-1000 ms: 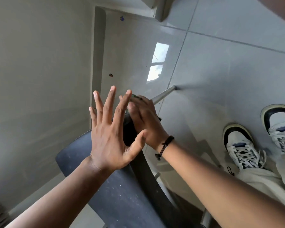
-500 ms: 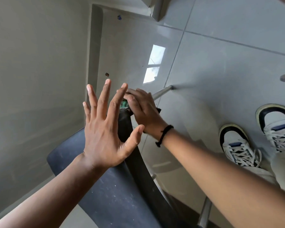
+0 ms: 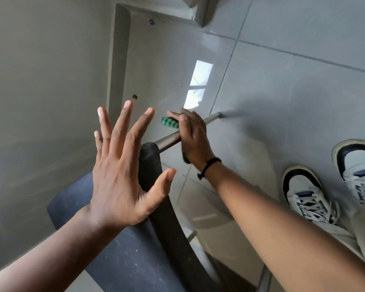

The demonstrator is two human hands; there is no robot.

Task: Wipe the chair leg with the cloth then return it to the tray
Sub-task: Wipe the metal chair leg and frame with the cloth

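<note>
i see the left hand (image 3: 122, 169) held up in front of the camera, flat, all five fingers spread wide and gripping nothing. it hovers above the dark chair seat (image 3: 118, 260); i cannot tell whether the palm touches the seat edge beneath it.

the right hand (image 3: 193, 138) is wrapped around the metal chair leg (image 3: 167, 142), fingers curled over the top of the tube and closed on the cloth (image 3: 170, 122). the cloth is green with dark stripes; only a bunched end of it sticks out past the fingertips on the left side of the hand, and the rest is hidden under the palm, pressed against the leg. a small dark scrap also shows below the heel of the hand, probably more of the same cloth, though the view is too poor to be sure. a black cord bracelet (image 3: 209, 165) circles the right wrist.

the leg runs from the black rounded corner of the seat up and to the right, and its far end rests on the grey tiled floor (image 3: 293, 91). a bright window reflection (image 3: 198, 83) lies on the tile just beyond the right hand. two white and dark sneakers (image 3: 306, 192) stand on the floor at the right.
</note>
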